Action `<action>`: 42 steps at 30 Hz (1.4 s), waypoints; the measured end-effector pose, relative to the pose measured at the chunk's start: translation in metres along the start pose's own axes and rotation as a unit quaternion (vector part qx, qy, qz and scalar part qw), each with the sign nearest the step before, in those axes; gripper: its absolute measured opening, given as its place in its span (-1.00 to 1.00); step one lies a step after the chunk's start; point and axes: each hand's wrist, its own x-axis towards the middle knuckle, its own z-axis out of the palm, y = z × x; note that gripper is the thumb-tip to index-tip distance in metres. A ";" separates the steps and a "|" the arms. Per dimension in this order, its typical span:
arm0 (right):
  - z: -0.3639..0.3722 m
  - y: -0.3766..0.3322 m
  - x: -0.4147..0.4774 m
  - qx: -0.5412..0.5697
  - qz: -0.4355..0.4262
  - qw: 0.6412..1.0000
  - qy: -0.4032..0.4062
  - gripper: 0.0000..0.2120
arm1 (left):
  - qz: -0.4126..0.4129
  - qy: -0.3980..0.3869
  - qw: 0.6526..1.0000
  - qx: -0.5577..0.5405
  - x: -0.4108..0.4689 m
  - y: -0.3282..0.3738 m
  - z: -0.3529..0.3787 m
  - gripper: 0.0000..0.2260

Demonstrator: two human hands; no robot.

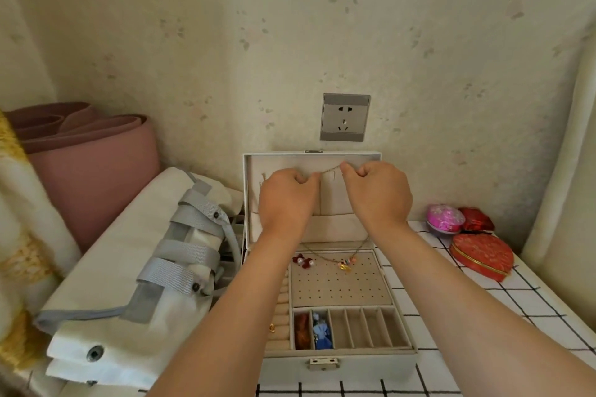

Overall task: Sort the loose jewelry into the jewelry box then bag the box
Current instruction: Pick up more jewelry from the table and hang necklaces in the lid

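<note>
From the head camera I see my left hand [285, 200] and right hand [377, 193] raised in front of the open lid [311, 161] of the jewelry box [361, 361]. The fingers of both hands are pinched on a thin necklace [330, 168], its chain stretched between them against the lid lining. The rest of it loops down to colored beads [346, 263] lying on the perforated earring panel [338, 287]. Red-and-white earrings [303, 260] sit on that panel too. In the front row of slots, the first holds a red-brown piece [302, 330], the second a blue piece [322, 332]. A gold ring [272, 328] sits in the ring rolls. The box stands on the checked desk [516, 316], with a white bag [135, 267] just beside it.
</note>
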 end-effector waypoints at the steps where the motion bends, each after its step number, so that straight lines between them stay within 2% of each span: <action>1: 0.002 0.000 0.000 -0.015 -0.004 1.000 0.001 -0.48 | -0.003 -0.003 1.000 0.001 0.001 -0.003 0.001 -0.57; 8: 0.004 0.004 -0.003 -0.056 -0.015 0.997 -0.040 -0.52 | -0.020 -0.050 0.998 0.031 0.001 -0.012 0.004 -0.57; 10: 0.003 0.007 -0.005 -0.056 -0.033 0.995 -0.082 -0.53 | -0.012 -0.066 0.997 0.041 0.001 -0.012 0.000 -0.59; 12: 0.002 0.012 -0.009 -0.040 -0.059 0.985 -0.159 -0.50 | -0.002 -0.108 0.994 0.033 0.002 -0.011 -0.003 -0.63; 14: 0.001 0.015 -0.014 -0.004 -0.075 0.960 -0.271 -0.51 | 0.001 -0.167 0.986 -0.002 0.001 -0.009 -0.006 -0.67; 17: -0.001 0.015 -0.025 0.078 -0.035 0.915 -0.394 -0.67 | -0.017 -0.204 0.976 -0.074 -0.005 -0.006 -0.009 -0.69; 20: -0.007 0.009 -0.034 0.116 0.025 0.894 -0.431 -0.79 | -0.025 -0.224 0.969 -0.102 -0.014 -0.003 -0.014 -0.76; 23: -0.015 0.010 -0.042 0.206 0.100 0.854 -0.466 -0.81 | -0.014 -0.250 0.964 -0.087 -0.024 -0.001 -0.022 -0.78; 26: -0.022 0.014 -0.046 0.249 0.118 0.834 -0.478 -0.79 | 0.008 -0.272 0.961 -0.040 -0.030 -0.001 -0.031 -0.79; 29: -0.030 0.015 -0.045 0.214 0.089 0.852 -0.470 -0.87 | 0.002 -0.284 0.958 -0.029 -0.033 -0.006 -0.037 -0.80; 34: -0.046 0.014 -0.035 0.158 0.059 0.884 -0.437 -0.85 | -0.005 -0.251 0.968 -0.017 -0.041 -0.015 -0.035 -0.82; 37: -0.057 0.011 -0.027 0.169 0.034 0.891 -0.420 -0.85 | -0.017 -0.281 0.959 -0.027 -0.049 -0.015 -0.027 -0.77; 42: -0.065 0.005 -0.019 0.134 -0.032 0.909 -0.394 -0.78 | -0.030 -0.315 0.942 -0.110 -0.058 -0.003 -0.018 -0.77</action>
